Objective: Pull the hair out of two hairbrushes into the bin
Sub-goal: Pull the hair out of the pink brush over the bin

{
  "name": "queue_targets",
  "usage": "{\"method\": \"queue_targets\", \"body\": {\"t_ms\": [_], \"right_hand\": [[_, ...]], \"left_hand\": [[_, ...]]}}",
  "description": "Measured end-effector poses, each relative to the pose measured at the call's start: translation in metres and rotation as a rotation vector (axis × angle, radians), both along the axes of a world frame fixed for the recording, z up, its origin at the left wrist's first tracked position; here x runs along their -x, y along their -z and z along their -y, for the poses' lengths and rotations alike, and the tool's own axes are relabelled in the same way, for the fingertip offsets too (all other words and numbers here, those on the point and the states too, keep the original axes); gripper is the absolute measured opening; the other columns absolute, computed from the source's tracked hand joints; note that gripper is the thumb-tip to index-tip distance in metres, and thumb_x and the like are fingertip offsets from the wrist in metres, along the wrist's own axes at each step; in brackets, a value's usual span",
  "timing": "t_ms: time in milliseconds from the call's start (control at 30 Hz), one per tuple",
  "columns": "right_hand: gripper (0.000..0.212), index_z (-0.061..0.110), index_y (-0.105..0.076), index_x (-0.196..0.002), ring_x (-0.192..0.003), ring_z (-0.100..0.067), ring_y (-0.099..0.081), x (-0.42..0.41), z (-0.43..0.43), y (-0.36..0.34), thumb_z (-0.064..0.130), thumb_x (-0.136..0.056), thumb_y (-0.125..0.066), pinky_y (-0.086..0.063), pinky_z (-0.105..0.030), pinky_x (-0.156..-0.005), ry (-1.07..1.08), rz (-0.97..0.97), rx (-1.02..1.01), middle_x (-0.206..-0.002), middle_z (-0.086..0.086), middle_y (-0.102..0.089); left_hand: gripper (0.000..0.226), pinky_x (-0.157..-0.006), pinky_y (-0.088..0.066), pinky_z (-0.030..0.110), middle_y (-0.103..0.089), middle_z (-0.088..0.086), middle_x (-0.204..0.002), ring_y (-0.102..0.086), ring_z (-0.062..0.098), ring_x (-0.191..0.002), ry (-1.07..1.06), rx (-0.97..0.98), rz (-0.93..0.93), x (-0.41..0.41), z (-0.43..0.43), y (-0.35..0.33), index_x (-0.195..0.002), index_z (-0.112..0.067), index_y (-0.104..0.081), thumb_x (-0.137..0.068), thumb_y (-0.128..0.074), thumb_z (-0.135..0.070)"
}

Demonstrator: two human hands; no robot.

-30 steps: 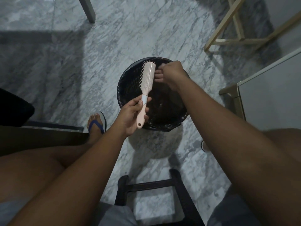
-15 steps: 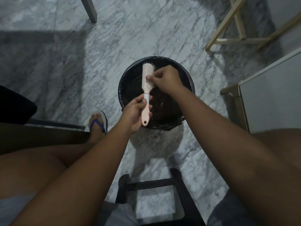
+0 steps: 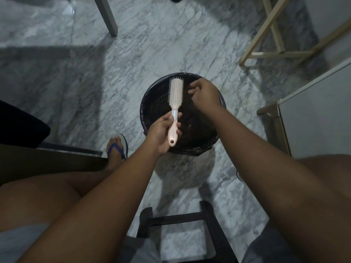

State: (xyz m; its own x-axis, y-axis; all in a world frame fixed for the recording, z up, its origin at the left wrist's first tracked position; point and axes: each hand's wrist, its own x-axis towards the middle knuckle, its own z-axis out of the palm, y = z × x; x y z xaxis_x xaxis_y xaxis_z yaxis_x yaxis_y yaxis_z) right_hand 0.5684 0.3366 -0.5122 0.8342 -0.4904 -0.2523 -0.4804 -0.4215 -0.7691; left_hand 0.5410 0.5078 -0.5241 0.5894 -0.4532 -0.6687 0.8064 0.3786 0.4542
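Smooth pale plastic hairbrush (image 3: 175,103), black woven-mesh bin (image 3: 161,103), polished grey marble floor (image 3: 152,44), rubbery flip-flop (image 3: 121,147)

Looked like someone's home, some ordinary room, couldn't tell which one. It had a grey-veined marble floor (image 3: 152,44), a small bin (image 3: 150,111) lined with a black bag, a bare pale wooden frame (image 3: 266,33) and a dark wooden stool (image 3: 190,219). The person sat around in grey shorts (image 3: 19,242) and a blue flip-flop (image 3: 121,147).

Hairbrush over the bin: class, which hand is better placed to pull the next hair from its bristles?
Right. The right hand is beside the bristles, above the bin, off the brush; the left hand is occupied gripping the hairbrush handle.
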Motion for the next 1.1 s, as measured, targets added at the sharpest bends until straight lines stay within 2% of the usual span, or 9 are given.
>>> {"method": "queue_targets", "body": {"t_ms": [133,267,400,533,667,733,867,1000,1100], "right_hand": [[0.033,0.009,-0.070,-0.116,-0.097,-0.011,-0.072,0.008,0.002,-0.007,0.010,-0.083,-0.074,-0.057,-0.029,-0.094,-0.268,0.024,-0.078,-0.103,-0.001,-0.075],[0.042,0.012,-0.075,-0.112,-0.093,-0.009,-0.072,0.008,0.003,-0.007,0.022,-0.074,-0.087,-0.057,-0.025,-0.091,-0.301,0.001,0.004,-0.103,0.001,-0.076],[0.028,0.015,-0.078,-0.103,-0.089,-0.004,-0.070,0.008,0.002,-0.007,0.025,-0.078,-0.084,-0.054,-0.018,-0.084,-0.266,0.028,0.081,-0.099,0.003,-0.077],[0.012,0.022,-0.078,-0.097,-0.089,-0.007,-0.070,0.005,0.001,-0.005,0.024,-0.086,-0.074,-0.057,-0.030,-0.087,-0.235,0.038,0.157,-0.095,0.006,-0.077],[0.020,0.016,-0.069,-0.101,-0.089,-0.016,-0.068,0.000,0.010,-0.009,0.011,-0.093,-0.052,-0.056,-0.032,-0.085,0.072,0.029,0.172,-0.093,0.002,-0.072],[0.020,0.013,-0.064,-0.110,-0.096,-0.018,-0.066,-0.003,0.008,-0.012,0.019,-0.092,-0.058,-0.055,-0.033,-0.089,0.044,0.060,0.122,-0.102,-0.003,-0.069],[0.095,0.022,-0.046,-0.139,-0.117,-0.017,-0.051,-0.001,-0.009,-0.012,0.056,-0.060,-0.087,-0.044,-0.028,-0.099,-0.328,-0.021,0.133,-0.134,-0.008,-0.047],[0.098,0.023,-0.059,-0.127,-0.094,-0.010,-0.062,-0.012,0.005,-0.016,0.057,-0.043,-0.094,-0.053,-0.024,-0.082,-0.230,0.051,0.074,-0.110,0.002,-0.062],[0.072,0.018,-0.073,-0.111,-0.078,-0.006,-0.066,-0.020,0.021,-0.025,0.052,-0.051,-0.094,-0.051,-0.013,-0.068,-0.216,0.006,0.052,-0.089,0.003,-0.071]], "left_hand": [[0.032,-0.049,-0.047,0.022,-0.066,0.006,-0.113,-0.056,0.012,-0.068,0.003,-0.013,-0.010,0.001,-0.003,0.003,-0.132,-0.007,-0.052,-0.102,-0.043,-0.010],[0.033,-0.048,-0.044,0.022,-0.067,0.004,-0.110,-0.055,0.012,-0.067,0.053,-0.082,0.005,0.003,-0.003,0.005,-0.134,-0.010,-0.052,-0.102,-0.044,-0.009],[0.035,-0.049,-0.046,0.024,-0.068,0.004,-0.109,-0.055,0.013,-0.069,0.073,-0.077,0.014,0.003,-0.004,0.005,-0.136,-0.009,-0.051,-0.101,-0.044,-0.008],[0.036,-0.049,-0.046,0.024,-0.068,0.004,-0.110,-0.056,0.013,-0.069,0.055,-0.050,0.008,0.001,-0.004,0.006,-0.137,-0.009,-0.051,-0.101,-0.045,-0.008],[0.036,-0.048,-0.047,0.023,-0.068,0.004,-0.112,-0.055,0.013,-0.070,0.030,-0.074,0.017,0.001,-0.003,0.005,-0.136,-0.008,-0.052,-0.100,-0.048,-0.008],[0.037,-0.049,-0.047,0.023,-0.066,0.005,-0.112,-0.055,0.013,-0.071,0.023,-0.081,0.029,0.001,-0.004,0.006,-0.136,-0.007,-0.052,-0.099,-0.049,-0.008],[0.039,-0.050,-0.045,0.025,-0.061,0.007,-0.114,-0.056,0.014,-0.071,0.077,-0.062,0.047,0.004,-0.004,0.008,-0.138,-0.009,-0.051,-0.099,-0.050,-0.008],[0.035,-0.052,-0.042,0.025,-0.066,0.004,-0.113,-0.055,0.014,-0.071,0.111,0.008,0.083,0.007,-0.012,0.004,-0.133,-0.009,-0.054,-0.099,-0.046,-0.005],[0.032,-0.051,-0.044,0.025,-0.066,0.006,-0.116,-0.055,0.015,-0.069,0.145,0.019,0.098,0.007,-0.018,0.003,-0.129,-0.010,-0.056,-0.099,-0.046,-0.005]]}}
